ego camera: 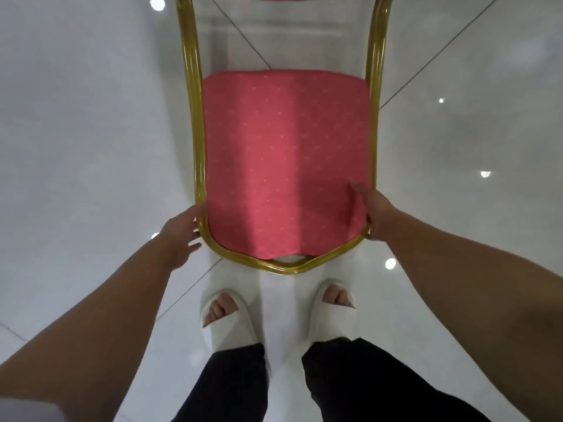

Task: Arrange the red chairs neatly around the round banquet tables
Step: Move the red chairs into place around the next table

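Just beyond my 2 feet stands the red chair (286,166) on the tiled floor (76,117); my right hand (376,216) grips its near-right seat corner, my left hand (182,236) touches the near-left frame, fingers loose.

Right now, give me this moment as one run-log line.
left hand: open, at gold frame | right hand: grips red chair at seat's front corner | glossy tile floor | tables: not visible

Glossy white tiled floor (91,132), reflected ceiling lights (157,2)
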